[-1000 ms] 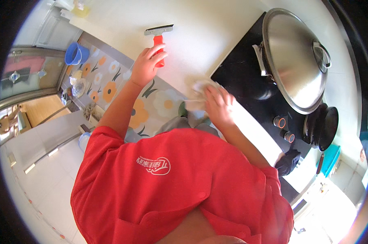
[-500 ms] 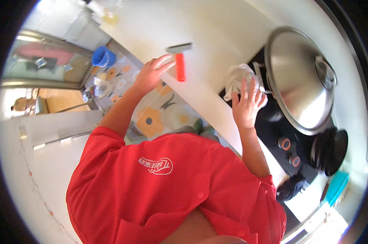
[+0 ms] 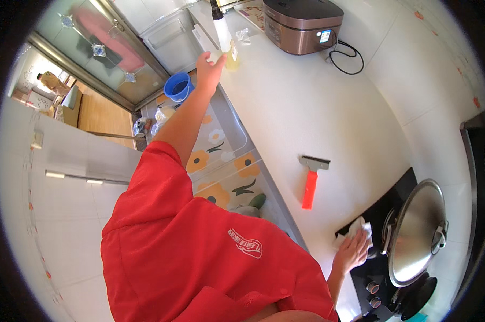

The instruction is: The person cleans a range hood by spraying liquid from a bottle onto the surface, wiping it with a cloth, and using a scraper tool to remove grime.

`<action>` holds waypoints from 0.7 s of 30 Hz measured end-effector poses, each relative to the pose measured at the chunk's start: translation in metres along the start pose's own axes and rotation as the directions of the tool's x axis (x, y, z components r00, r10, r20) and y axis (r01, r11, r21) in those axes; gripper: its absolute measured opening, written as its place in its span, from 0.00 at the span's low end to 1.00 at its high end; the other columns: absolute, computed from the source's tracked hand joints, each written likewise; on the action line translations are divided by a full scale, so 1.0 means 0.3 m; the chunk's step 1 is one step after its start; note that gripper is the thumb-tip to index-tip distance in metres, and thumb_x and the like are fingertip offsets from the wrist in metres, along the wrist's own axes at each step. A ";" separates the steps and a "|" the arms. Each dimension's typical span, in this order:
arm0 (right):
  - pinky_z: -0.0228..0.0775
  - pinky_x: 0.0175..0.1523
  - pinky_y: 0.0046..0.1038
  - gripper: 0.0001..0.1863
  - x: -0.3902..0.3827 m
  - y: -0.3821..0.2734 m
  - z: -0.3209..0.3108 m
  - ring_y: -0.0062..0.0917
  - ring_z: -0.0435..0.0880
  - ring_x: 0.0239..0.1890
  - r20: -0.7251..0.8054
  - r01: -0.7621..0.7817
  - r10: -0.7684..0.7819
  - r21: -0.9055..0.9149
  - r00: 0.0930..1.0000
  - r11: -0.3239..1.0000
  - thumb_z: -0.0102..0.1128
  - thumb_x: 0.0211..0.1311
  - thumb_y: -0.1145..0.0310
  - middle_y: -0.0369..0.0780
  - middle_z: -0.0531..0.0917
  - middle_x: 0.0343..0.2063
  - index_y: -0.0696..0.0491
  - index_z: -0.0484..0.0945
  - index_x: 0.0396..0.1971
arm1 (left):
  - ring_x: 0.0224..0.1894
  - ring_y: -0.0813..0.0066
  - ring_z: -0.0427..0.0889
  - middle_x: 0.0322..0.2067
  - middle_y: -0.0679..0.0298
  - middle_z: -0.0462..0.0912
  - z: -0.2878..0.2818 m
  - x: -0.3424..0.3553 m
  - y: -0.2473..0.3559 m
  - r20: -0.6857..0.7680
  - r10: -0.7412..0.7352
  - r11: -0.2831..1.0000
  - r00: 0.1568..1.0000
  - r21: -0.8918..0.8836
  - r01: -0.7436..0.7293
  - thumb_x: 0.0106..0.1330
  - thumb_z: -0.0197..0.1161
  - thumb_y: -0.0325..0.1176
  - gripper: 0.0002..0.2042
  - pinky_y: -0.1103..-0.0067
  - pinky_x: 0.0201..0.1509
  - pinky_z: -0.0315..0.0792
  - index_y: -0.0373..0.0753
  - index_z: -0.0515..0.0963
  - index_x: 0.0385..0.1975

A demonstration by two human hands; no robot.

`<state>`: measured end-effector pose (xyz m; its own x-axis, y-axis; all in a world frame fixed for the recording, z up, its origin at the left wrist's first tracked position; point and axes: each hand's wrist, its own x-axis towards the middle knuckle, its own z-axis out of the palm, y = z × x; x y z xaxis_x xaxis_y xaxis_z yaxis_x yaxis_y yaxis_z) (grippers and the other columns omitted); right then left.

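Note:
My left hand (image 3: 210, 74) is stretched far out over the counter edge, thumb and fingers apart with nothing between them. Right beside its fingertips stands a bottle (image 3: 222, 33) with a black top, a white upper body and yellowish liquid low down. My right hand (image 3: 353, 252) rests on a crumpled white cloth (image 3: 358, 228) at the near left corner of the black cooktop (image 3: 375, 214), fingers curled over it. Part of the cloth is hidden under the palm. Between the hands, a scraper (image 3: 310, 189) with a red handle and grey head lies on the white counter.
A large lidded metal wok (image 3: 416, 236) sits on the cooktop, with a dark pan (image 3: 418, 298) and control knobs (image 3: 372, 287) nearby. A brown rice cooker (image 3: 301, 27) with a black cord stands at the back. On the floor is a blue bucket (image 3: 179, 88). Another person (image 3: 53, 83) is far off through the doorway.
My left hand has moved forward from beside the scraper to the bottle. My right hand stays on the cloth at the cooktop. The view has swung left, bringing the rice cooker into sight.

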<state>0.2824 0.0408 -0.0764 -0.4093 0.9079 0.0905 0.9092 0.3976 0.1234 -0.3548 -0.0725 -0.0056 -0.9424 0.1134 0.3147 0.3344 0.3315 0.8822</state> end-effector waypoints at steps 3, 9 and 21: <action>0.50 0.66 0.41 0.24 -0.113 0.066 0.053 0.36 0.57 0.67 -0.018 -0.118 0.117 -0.062 0.993 0.991 0.44 0.67 0.59 0.34 0.61 0.67 0.44 0.64 0.63 | 0.55 0.61 0.70 0.55 0.48 0.68 0.074 0.235 -0.065 -0.006 -0.013 0.992 1.000 -0.123 0.012 0.47 0.74 0.51 0.44 0.70 0.56 0.67 0.25 0.62 0.57; 0.54 0.63 0.44 0.20 -0.208 0.156 -0.023 0.40 0.64 0.62 0.020 -0.456 0.456 0.011 0.890 0.890 0.55 0.58 0.69 0.42 0.69 0.58 0.52 0.72 0.52 | 0.45 0.62 0.79 0.45 0.53 0.80 0.216 0.503 -0.178 0.386 0.084 0.984 0.919 -0.177 -0.016 0.52 0.69 0.51 0.32 0.70 0.52 0.71 0.28 0.74 0.49; 0.66 0.58 0.36 0.40 0.080 -0.246 -0.768 0.42 0.73 0.53 -0.524 0.371 0.082 0.695 0.848 0.616 0.74 0.43 0.66 0.49 0.72 0.52 0.58 0.65 0.58 | 0.41 0.60 0.76 0.36 0.55 0.76 0.118 -0.437 0.525 0.622 0.552 0.830 0.556 -0.344 -0.439 0.57 0.65 0.33 0.17 0.68 0.47 0.69 0.35 0.71 0.43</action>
<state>0.1880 0.0027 0.1444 -0.3126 0.7326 0.6046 0.4611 0.6736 -0.5777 -0.1787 -0.0021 0.0796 -0.3419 0.8283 0.4439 0.6930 -0.0968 0.7144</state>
